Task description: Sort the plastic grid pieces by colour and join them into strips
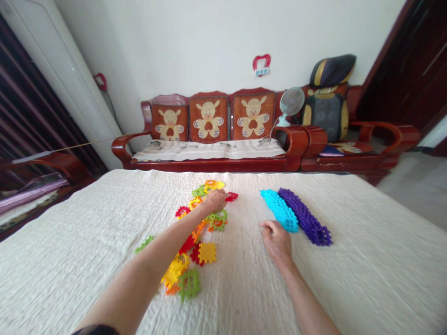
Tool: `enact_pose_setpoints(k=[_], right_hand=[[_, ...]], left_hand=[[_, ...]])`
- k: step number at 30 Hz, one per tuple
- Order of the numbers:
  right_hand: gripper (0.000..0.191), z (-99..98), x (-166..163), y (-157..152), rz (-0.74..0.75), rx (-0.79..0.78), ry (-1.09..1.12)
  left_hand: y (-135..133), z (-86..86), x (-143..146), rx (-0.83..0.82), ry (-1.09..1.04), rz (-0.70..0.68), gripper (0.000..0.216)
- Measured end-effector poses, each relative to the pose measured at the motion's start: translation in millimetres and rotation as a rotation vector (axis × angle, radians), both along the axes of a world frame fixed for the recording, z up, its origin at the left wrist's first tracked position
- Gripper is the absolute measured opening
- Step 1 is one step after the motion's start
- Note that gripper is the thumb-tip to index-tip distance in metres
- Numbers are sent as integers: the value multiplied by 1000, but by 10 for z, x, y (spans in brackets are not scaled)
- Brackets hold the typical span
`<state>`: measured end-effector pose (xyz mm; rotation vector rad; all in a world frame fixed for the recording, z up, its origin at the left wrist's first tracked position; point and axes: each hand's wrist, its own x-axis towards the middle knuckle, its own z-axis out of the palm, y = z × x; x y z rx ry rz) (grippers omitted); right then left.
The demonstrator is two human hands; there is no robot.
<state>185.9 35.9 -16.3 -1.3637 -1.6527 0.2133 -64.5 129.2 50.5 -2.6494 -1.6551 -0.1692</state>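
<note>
A loose pile of flat plastic interlocking tiles [195, 237] in red, yellow, green and orange lies on a white quilted cloth [366, 260]. My left hand [215, 200] reaches over the far part of the pile, fingers closed on a red tile [231, 197]. To the right lie two long rows of joined tiles side by side, a cyan stack [280, 210] and a purple stack [305, 216]. My right hand [276, 239] rests on the cloth, fingers curled, just by the near end of the cyan stack.
A red wooden sofa [216, 139] with bear cushions stands behind the table. A small fan [291, 102] and a backrest cushion [328, 97] sit to its right. A white cabinet [63, 74] stands at the left, a dark door [412, 60] at the right.
</note>
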Motion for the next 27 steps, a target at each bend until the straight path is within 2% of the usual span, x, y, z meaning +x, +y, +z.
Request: enact_pose_setpoints(k=[3,6,9,11,17,22,27], right_hand=[[25,-4,-3,-4,0,-4,8],[25,-10,-3,1,-6,-22,1],[26,-17,3,13,-8,-35,-13],[26,-22,9,21,-11,-35,-20],[27,-25,11,28,-21,-32,-35],[26,-23,13,25,-25,-34,-43],[28,-11,7,20,-19,-41,-49]], left_hand=[[-54,38,-5,-17,-141,-92,45],[-81,137,-126,-25,-260,-22,45],[-114,193,-311,1,-195,158,39],[-158,168,-427,3,-130,226,35],[-309,11,-616,-66,-43,222,32],[-308,54,-632,-112,-8,235,39],[-307,81,-506,-92,-15,271,51]])
